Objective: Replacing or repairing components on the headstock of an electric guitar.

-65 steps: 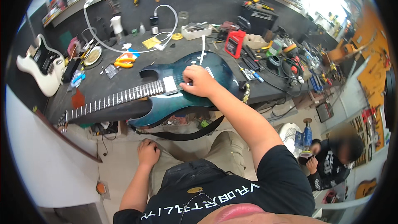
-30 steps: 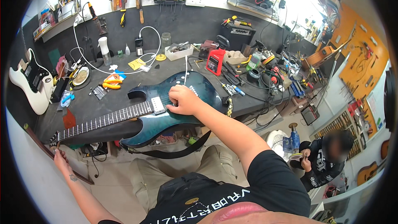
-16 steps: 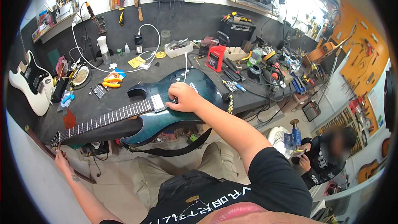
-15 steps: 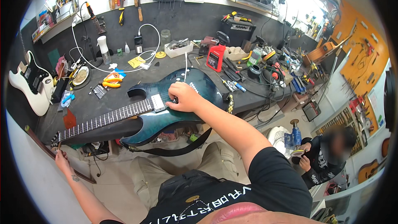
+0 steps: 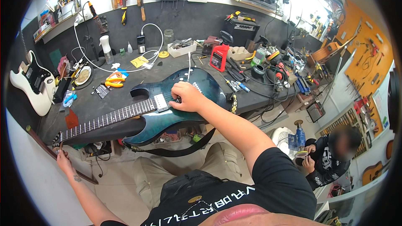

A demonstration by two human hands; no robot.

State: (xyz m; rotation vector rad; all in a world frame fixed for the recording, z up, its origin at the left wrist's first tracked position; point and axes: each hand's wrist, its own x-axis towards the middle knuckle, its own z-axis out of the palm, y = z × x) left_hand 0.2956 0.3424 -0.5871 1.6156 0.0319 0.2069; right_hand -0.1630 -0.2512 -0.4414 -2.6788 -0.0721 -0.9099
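Note:
A glossy blue-green electric guitar lies face up at the bench's front edge, its neck pointing left. At the headstock, my left hand is closed in a pinch on what looks like a tuning peg, small and partly hidden by the fingers. My right hand rests over the strings on the body, just right of the metal-covered pickup. Its fingers are curled together, and whatever they may hold is hidden. A white cable ends at the body's far side. The black strap hangs below the near edge.
Orange-handled pliers lie beyond the neck. A white electric guitar leans at the left. Behind the body stand a red bottle and a parts box. Cables and tools crowd the right. Another person works with a blue power tool.
Both hands stay in almost the same places on the guitar. The whole view has shifted very slightly.

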